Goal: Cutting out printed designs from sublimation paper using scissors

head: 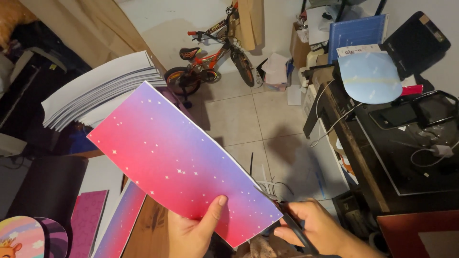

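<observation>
A head camera looks down at two bare hands in a cluttered room. In the middle of the frame, the left hand (193,231) holds a long printed sheet (184,162), pink fading to purple and dotted with small white stars. Its grip is closed on the sheet's lower edge, thumb pressed on the printed face. The sheet slants from upper left toward lower right, lifted above the tiled floor (239,119).

At lower right, the right hand (318,229) is closed around dark scissors (294,227), whose tip meets the sheet's lower right corner.

At upper left lies a stack of white boards (95,88). A small orange bicycle (213,55) stands at top centre. On the right, a dark tabletop (406,157) carries a pale blue rounded cutout (369,76). More pink and purple printed pieces (119,224) lie at lower left.
</observation>
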